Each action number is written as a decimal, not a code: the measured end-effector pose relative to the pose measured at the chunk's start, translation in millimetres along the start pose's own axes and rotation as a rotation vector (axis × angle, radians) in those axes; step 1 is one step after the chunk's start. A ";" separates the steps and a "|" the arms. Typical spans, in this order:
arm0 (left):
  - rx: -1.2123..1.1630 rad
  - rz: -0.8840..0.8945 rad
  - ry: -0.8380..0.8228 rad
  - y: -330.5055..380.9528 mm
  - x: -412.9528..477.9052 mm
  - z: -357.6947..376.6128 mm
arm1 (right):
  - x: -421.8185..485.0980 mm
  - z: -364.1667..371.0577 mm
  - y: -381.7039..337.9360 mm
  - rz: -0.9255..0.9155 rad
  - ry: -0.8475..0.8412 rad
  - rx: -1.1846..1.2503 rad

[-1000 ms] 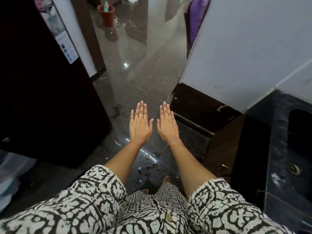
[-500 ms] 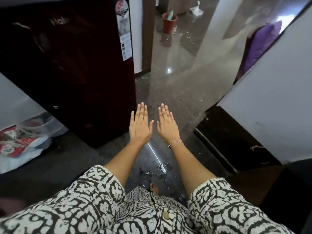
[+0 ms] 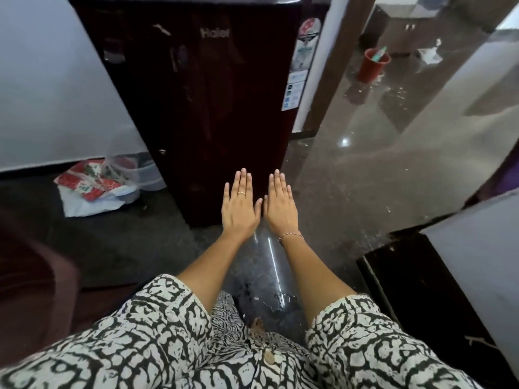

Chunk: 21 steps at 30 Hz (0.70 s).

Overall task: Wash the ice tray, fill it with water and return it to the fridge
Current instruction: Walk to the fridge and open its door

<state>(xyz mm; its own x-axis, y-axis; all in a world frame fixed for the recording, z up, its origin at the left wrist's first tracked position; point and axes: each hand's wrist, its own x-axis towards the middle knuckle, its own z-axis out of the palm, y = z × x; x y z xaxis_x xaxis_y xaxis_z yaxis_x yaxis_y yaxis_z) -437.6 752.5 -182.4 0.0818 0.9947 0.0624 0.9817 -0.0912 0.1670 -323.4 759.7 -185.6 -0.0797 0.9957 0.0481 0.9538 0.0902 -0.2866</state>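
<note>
Both hands are being held out flat in the centre of the frame, palms down, fingers straight and together. The left hand (image 3: 240, 204) is being held just beside the right hand (image 3: 279, 202), thumbs nearly touching; nothing is being grasped by either. A ring (image 3: 241, 193) is being worn on a left finger, a thin bracelet (image 3: 290, 235) on the right wrist. Black-and-white patterned sleeves (image 3: 157, 327) are being shown across the bottom of the frame.

The fridge (image 3: 213, 108), dark maroon with its door closed, is being viewed at upper centre, directly beyond the fingertips; whether it is being touched cannot be told. Label stickers (image 3: 302, 63) are being displayed along its right edge. The location of the ice tray cannot be told from this view.

A plastic bag (image 3: 95, 186) with red contents is being shown on the floor (image 3: 365, 169) left of the fridge. A red bucket (image 3: 372, 66) is being shown at upper right, on the glossy floor.
</note>
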 end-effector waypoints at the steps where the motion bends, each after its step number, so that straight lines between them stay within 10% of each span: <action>1: -0.006 -0.023 0.006 -7.6 3.1 -2.1 | 5.8 3.3 -7.8 -0.018 -0.009 0.009; 15: 0.019 -0.204 0.060 -153.8 77.6 -33.8 | 119.2 40.2 -130.9 -0.176 0.005 0.113; 21: -0.403 -0.462 0.093 -193.3 121.6 -53.8 | 162.6 45.9 -197.0 -0.152 0.024 0.249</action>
<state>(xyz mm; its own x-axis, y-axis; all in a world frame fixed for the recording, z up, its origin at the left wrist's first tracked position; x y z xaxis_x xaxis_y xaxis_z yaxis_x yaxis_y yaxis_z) -626.6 888.5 -154.1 -0.3693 0.9290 -0.0222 0.7686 0.3188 0.5546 -537.6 904.8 -165.2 -0.2062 0.9698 0.1304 0.8309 0.2440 -0.5001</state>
